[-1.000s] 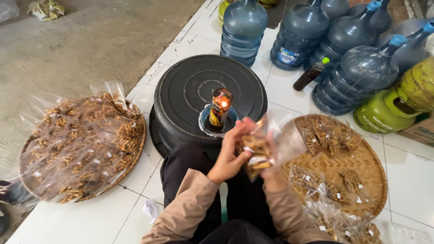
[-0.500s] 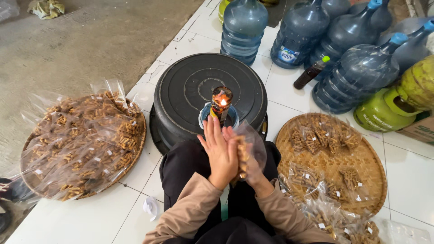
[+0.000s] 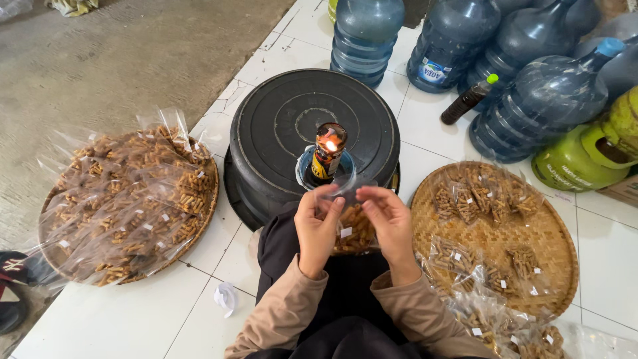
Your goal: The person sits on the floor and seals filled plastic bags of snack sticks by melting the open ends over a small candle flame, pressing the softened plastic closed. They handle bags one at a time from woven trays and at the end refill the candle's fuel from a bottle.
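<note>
Both hands, left (image 3: pixel 318 229) and right (image 3: pixel 392 223), pinch a snack bag (image 3: pixel 352 226) just beside the bottle lamp (image 3: pixel 327 154) on an upturned black tub (image 3: pixel 279 126)

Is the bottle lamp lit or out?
Lit. An orange flame glows at the top of the bottle lamp, which stands upright on the overturned black tub, just beyond the bag both hands hold.

Two woven trays (image 3: pixel 561 246), one basin (image 3: pixel 279 126)
</note>
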A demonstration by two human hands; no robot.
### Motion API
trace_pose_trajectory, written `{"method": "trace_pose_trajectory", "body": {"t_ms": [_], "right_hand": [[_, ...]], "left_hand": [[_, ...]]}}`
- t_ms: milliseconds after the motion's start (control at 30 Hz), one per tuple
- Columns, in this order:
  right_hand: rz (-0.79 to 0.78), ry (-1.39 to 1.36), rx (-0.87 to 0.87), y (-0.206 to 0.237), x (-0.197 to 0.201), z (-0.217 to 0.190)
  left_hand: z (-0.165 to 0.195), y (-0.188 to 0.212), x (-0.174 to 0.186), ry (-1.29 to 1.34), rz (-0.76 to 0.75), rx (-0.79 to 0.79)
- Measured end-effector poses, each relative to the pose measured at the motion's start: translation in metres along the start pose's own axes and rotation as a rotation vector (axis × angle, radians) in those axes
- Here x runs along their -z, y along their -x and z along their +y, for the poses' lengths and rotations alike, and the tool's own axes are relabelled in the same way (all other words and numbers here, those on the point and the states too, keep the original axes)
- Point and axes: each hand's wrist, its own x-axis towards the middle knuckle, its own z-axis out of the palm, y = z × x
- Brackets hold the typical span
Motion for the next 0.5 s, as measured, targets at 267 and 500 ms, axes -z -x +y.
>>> {"method": "trace_pose_trajectory", "body": {"t_ms": [267, 500], "right_hand": [[0.163, -0.31, -0.096, -0.014, 0.008, -0.003], [0.069, -0.169, 0.068, -0.013, 0.007, -0.033]], "left_hand": [[0.027, -0.008, 0.015, 0.102, -0.136, 0.116], [0.044, -0.008, 0.022, -0.115, -0.039, 0.008]]}}
